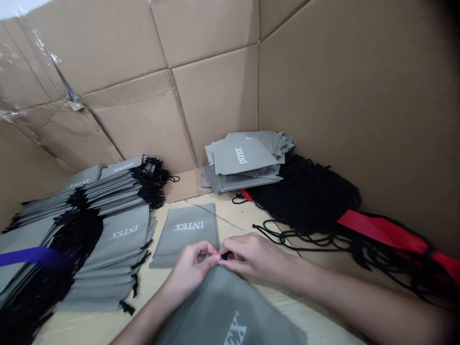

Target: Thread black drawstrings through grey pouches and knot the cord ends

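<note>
Close in front of me lies a grey drawstring pouch (233,306) with white INTEX lettering, partly cut off by the lower edge. At its top corner my left hand (196,263) pinches the edge between thumb and forefinger. Touching it there, my right hand (251,256) pinches a short piece of black cord (225,256), mostly covered by the fingers. Just beyond my hands another grey pouch (187,230) lies flat, with a long thin metal needle or rod (215,214) across its upper right corner.
Finished-looking pouches with black cord ends (111,249) are piled at the left, some under a purple band (34,256). At the back stands a pile of grey pouches (247,158). Black cord bundles (309,196) with a red band (384,232) lie right. Cardboard walls (215,96) enclose the table.
</note>
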`<action>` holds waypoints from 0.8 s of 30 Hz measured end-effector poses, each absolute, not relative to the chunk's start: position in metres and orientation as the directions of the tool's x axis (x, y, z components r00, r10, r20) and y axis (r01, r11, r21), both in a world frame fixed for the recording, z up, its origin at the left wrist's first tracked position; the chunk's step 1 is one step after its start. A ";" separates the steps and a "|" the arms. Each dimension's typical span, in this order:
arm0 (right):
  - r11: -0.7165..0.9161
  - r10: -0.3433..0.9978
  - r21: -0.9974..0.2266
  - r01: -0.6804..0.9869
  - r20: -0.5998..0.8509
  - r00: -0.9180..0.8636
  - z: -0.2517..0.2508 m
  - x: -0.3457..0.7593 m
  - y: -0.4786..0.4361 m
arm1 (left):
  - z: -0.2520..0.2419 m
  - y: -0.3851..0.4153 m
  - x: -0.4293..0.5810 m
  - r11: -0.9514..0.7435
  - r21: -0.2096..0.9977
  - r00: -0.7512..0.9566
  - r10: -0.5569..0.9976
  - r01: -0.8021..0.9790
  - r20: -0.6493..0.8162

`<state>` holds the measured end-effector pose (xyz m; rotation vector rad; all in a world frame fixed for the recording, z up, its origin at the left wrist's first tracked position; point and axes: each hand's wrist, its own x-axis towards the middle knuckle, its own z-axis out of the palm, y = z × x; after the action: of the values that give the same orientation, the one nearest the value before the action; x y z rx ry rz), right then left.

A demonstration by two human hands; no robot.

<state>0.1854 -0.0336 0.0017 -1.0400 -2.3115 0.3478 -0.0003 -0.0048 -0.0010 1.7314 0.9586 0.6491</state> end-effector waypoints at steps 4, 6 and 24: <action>0.660 0.748 -0.506 0.555 0.385 -0.540 -0.002 0.184 -0.031 | 0.000 -0.007 -0.002 -0.201 0.934 0.575 0.818 0.296 -0.006; 0.650 0.751 -0.571 0.503 0.377 -0.543 -0.005 0.183 -0.029 | 0.001 -0.007 -0.003 -0.230 0.922 0.585 0.811 0.310 0.006; 0.397 0.851 -0.877 0.271 0.241 -0.468 -0.002 0.184 -0.029 | 0.013 -0.014 -0.009 -0.146 0.958 0.739 0.668 0.248 -0.089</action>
<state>0.1837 -0.0290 -0.0020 -0.9577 -1.9479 1.0442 -0.0089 -0.0138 0.0130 1.7209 0.7303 0.4289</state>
